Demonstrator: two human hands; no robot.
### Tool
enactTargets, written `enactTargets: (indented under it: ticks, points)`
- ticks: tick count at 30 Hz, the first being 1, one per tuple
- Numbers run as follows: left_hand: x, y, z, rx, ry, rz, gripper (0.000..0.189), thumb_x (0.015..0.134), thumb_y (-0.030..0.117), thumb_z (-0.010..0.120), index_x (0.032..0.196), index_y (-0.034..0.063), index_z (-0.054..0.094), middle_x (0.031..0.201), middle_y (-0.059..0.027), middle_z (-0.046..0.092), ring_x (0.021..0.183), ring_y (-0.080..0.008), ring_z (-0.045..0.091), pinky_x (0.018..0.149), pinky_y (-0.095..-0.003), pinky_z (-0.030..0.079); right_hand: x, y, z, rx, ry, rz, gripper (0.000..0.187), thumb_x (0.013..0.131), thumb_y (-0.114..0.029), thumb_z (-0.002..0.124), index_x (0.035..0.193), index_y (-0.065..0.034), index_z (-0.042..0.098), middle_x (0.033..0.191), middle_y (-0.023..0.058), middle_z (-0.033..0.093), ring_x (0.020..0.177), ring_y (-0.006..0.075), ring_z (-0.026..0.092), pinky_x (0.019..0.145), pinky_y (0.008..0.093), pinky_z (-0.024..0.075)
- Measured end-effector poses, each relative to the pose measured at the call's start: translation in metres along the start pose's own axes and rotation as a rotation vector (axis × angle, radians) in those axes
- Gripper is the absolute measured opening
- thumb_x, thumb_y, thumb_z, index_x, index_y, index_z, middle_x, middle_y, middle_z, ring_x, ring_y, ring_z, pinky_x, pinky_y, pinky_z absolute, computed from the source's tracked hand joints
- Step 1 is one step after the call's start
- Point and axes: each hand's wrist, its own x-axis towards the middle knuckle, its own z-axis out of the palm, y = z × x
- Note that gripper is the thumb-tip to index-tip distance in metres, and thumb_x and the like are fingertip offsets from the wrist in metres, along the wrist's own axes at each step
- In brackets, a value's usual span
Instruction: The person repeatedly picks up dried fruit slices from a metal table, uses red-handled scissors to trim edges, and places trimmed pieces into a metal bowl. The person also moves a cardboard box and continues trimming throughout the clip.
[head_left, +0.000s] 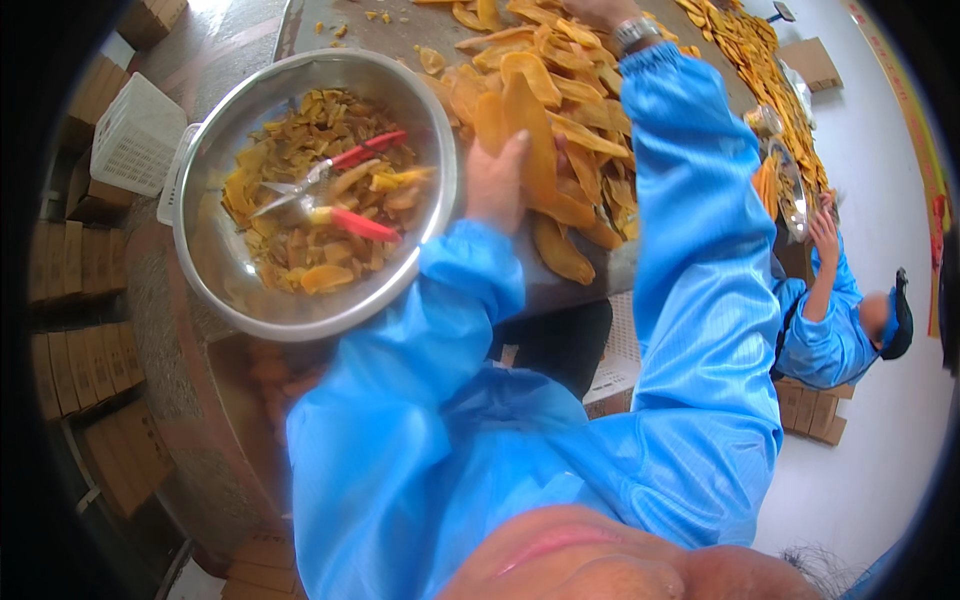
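Flat orange dried slices, perhaps fruit or root, lie in a heap (577, 90) on the dark table. My left hand (499, 176) grips a few long slices (529, 127) upright at the heap's near left side, thumb across them. My right hand (600, 11), with a metal watch at its wrist, reaches to the far part of the heap; its fingers are cut off by the top edge of the picture. Left of my left hand stands a wide steel basin (319, 330) with small cut pieces (300, 135) and red-handled scissors or snips (367, 150) lying on them.
A co-worker in blue (832, 330) is at the right beside another steel basin (799, 217) and a long spread of slices (750, 52). White plastic crates (139, 135) and stacked cardboard boxes (82, 367) stand at the left. An open carton (232, 390) is below the basin.
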Motion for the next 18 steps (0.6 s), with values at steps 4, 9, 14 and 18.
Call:
enactTargets:
  ticks: [4, 9, 14, 18]
  points:
    - [-0.01, -0.002, 0.0, 0.055, 0.062, 0.001, 0.038, 0.093, 0.016, 0.055, 0.126, -0.0011, 0.047, 0.107, -0.0152, 0.064, 0.092, -0.0252, 0.067, 0.08, -0.0363, 0.056, 0.093, 0.031, 0.07, -0.184, -0.135, 0.113, 0.022, 0.077, -0.024, 0.061, 0.089, -0.0095, 0.072, 0.089, 0.0176, 0.069, 0.089, 0.0326, 0.066, 0.076, 0.0413, 0.0531]
    - [-0.02, -0.017, -0.002, 0.059, 0.166, 0.015, 0.051, 0.093, 0.011, 0.059, 0.139, 0.0009, 0.038, 0.127, -0.0086, 0.055, 0.115, -0.0182, 0.054, 0.098, -0.0322, 0.044, 0.163, 0.051, 0.15, -0.244, -0.267, 0.144, 0.024, 0.075, -0.023, 0.064, 0.092, -0.0092, 0.072, 0.092, 0.0176, 0.069, 0.092, 0.0313, 0.066, 0.076, 0.0406, 0.0526]
    - [-0.02, -0.019, 0.0, 0.096, 0.162, 0.026, 0.05, 0.095, 0.013, 0.059, 0.139, 0.004, 0.037, 0.128, -0.0083, 0.053, 0.116, -0.0184, 0.052, 0.102, -0.0323, 0.041, 0.178, 0.057, 0.182, -0.267, -0.37, 0.133, 0.026, 0.072, -0.022, 0.067, 0.095, -0.009, 0.071, 0.095, 0.0175, 0.069, 0.094, 0.03, 0.066, 0.077, 0.04, 0.0522]
    - [-0.015, -0.015, 0.0, 0.194, 0.107, 0.04, 0.052, 0.093, 0.017, 0.06, 0.138, 0.0051, 0.037, 0.124, -0.01, 0.055, 0.114, -0.0213, 0.054, 0.102, -0.0356, 0.042, 0.176, 0.061, 0.165, -0.145, -0.391, 0.066, 0.029, 0.071, -0.022, 0.069, 0.097, -0.0088, 0.07, 0.097, 0.0174, 0.069, 0.095, 0.0289, 0.066, 0.078, 0.0394, 0.0519]
